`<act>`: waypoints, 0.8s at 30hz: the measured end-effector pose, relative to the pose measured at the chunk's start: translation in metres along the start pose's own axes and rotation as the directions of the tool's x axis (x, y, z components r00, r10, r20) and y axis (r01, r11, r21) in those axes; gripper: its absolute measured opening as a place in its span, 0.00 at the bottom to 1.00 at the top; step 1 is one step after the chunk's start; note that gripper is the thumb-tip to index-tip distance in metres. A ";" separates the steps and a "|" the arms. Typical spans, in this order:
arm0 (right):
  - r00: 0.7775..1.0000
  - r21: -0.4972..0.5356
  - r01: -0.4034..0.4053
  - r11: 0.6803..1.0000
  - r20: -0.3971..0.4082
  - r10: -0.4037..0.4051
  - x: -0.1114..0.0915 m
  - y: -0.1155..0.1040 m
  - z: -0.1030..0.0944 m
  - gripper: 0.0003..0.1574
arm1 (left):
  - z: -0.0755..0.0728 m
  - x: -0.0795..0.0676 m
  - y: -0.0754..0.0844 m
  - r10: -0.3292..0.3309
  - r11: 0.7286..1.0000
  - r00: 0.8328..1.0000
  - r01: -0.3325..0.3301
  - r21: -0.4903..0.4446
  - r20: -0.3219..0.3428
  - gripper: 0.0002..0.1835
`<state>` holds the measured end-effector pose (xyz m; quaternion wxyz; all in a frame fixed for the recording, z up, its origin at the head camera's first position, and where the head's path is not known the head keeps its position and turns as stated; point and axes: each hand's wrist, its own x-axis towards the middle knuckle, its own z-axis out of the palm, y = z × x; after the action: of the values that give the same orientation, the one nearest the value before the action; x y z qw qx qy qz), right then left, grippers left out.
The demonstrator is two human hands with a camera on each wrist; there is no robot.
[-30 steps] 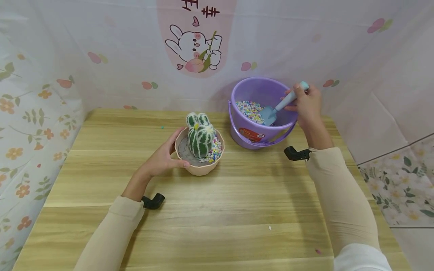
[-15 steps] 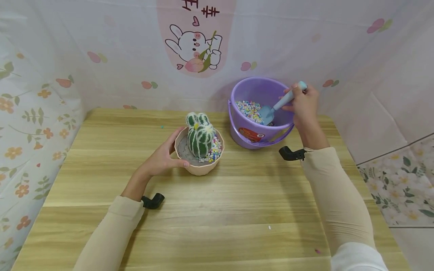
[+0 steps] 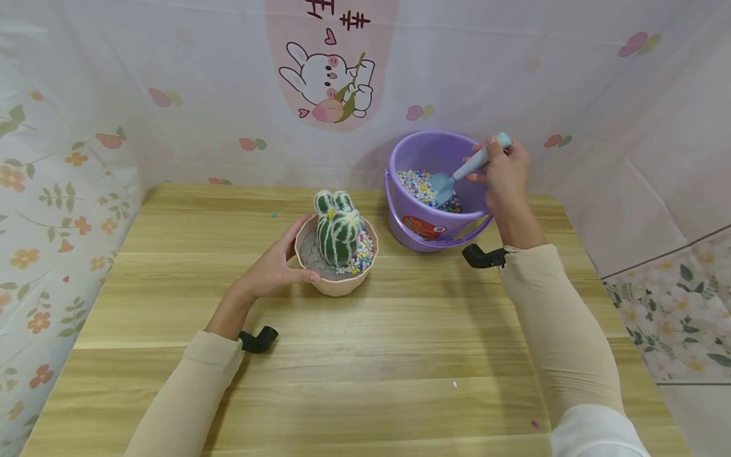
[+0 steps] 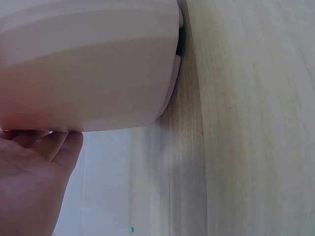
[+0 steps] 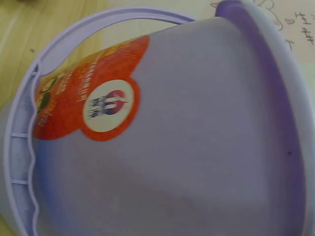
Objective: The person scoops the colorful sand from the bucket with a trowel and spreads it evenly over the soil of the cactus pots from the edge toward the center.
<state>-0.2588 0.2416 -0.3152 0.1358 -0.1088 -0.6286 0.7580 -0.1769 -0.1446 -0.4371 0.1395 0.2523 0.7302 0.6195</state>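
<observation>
While the right hand (image 3: 505,171) holds a pale blue toy shovel (image 3: 471,165) by its handle, the tool slants down and leftward from that grip, its blade among the multicoloured pebbles (image 3: 418,184) inside a purple bucket (image 3: 407,212). Left of the bucket, apart from it and slightly nearer the person, a pale peach flowerpot (image 3: 337,287) stands upright on the wooden table (image 3: 365,355). The left hand (image 3: 278,266) is the nearer one, gripping the pot's left side, thumb and fingers spread around it. In the pot, a green-and-white cactus (image 3: 337,240) rises between grey filling (image 3: 311,252) at left and colourful pebbles at right. Thus the pot lies left of the right hand and shovel, but immediately right of the left hand. Whether the blade carries pebbles is unclear.
</observation>
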 end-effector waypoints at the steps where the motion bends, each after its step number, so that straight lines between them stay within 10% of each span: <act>1: 1.000 0.011 0.005 1.000 -0.002 -0.005 0.000 0.001 0.001 0.12 | 0.000 0.000 0.000 0.000 1.000 1.000 0.000 -0.001 -0.002 0.58; 24: 0.992 0.360 -0.094 0.928 -0.047 0.119 0.006 0.006 0.010 0.11 | 0.000 0.000 0.000 -0.007 1.000 1.000 0.007 0.004 -0.003 0.58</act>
<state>-0.2681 0.2333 -0.3192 0.1332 -0.1418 -0.4685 0.8618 -0.1771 -0.1448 -0.4372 0.1401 0.2493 0.7326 0.6177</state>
